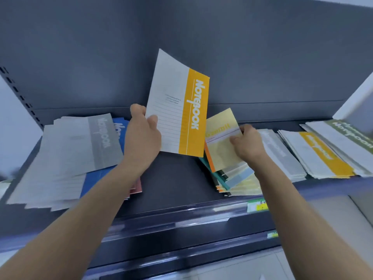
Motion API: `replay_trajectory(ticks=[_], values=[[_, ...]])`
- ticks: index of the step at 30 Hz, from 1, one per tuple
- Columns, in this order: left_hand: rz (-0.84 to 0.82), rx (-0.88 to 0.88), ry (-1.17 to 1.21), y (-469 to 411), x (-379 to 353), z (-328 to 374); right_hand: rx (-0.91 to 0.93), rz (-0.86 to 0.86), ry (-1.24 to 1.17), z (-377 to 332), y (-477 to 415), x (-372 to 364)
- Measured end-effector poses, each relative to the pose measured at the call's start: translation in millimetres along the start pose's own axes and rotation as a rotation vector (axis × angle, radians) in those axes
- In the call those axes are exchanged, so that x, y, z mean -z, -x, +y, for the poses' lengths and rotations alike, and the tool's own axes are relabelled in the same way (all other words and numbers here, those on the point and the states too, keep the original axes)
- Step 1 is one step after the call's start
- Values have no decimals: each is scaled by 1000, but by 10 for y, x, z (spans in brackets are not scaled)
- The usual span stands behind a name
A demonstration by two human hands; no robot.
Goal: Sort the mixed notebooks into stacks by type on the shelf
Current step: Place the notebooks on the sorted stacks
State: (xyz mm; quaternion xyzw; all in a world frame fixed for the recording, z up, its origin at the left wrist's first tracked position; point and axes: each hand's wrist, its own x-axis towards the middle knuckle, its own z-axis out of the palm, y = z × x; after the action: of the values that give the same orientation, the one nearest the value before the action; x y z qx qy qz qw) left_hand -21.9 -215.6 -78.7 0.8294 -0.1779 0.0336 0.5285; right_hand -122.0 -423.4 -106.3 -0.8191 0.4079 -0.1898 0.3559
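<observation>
Dark shelf (173,178), bare at centre. Left: grey stack (66,154), fanned, lying over blue notebooks (94,180). Right of centre: mixed pile (236,178) of small pads, edges uneven. Further right, side by side: second grey stack (282,154), yellow stack (321,156), green stack (351,136). Front rail carries a label (257,205).

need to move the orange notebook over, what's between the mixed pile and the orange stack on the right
In the head view, a stack of grey-banded notebooks lies between the mixed pile and the orange stack, partly behind the right hand.
</observation>
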Motion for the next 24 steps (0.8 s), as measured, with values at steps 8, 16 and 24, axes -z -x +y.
replay_trajectory(ticks=[8, 16, 24], values=[[69, 141, 2, 238, -270, -72, 49, -164, 264, 292, -294, -156], [52, 87, 0, 217, -433, 45, 324, 32, 344, 356, -201, 40], [-180, -21, 72, 285, -1237, 561, 632, 422, 471, 513, -171, 1016]])
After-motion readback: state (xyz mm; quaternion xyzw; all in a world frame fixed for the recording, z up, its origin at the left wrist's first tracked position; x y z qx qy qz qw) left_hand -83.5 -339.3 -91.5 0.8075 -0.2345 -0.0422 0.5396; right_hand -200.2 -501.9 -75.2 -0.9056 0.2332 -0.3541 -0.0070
